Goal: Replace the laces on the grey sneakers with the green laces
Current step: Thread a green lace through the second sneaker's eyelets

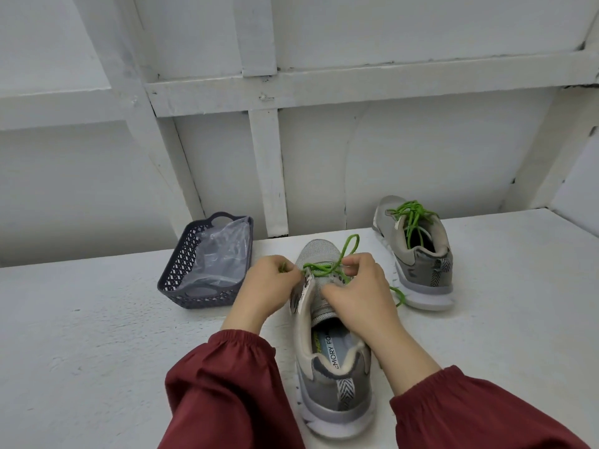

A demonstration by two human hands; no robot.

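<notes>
- Green lace (327, 268) crosses over the front holes of the near grey sneaker (337, 367). The shoe sits on the white table (97, 319) at 6 o'clock, toe pointing to 12 o'clock.
- The left hand (269, 286) pinches the lace at the shoe's 9 o'clock side. The right hand (359, 286) pinches a loop of it at the 3 o'clock side.
- I think the step is lacing the low holes. To do it well, pull both sides the same, keep the lace flat and skip no hole.
- A loose bit trails on the table at 3 o'clock, so mind it does not snag.
- The other grey sneaker (418, 254), at 2 o'clock, already wears green.
- A dark basket (181, 270) holding a clear plastic bag (223, 254) sits at 10 o'clock.
</notes>
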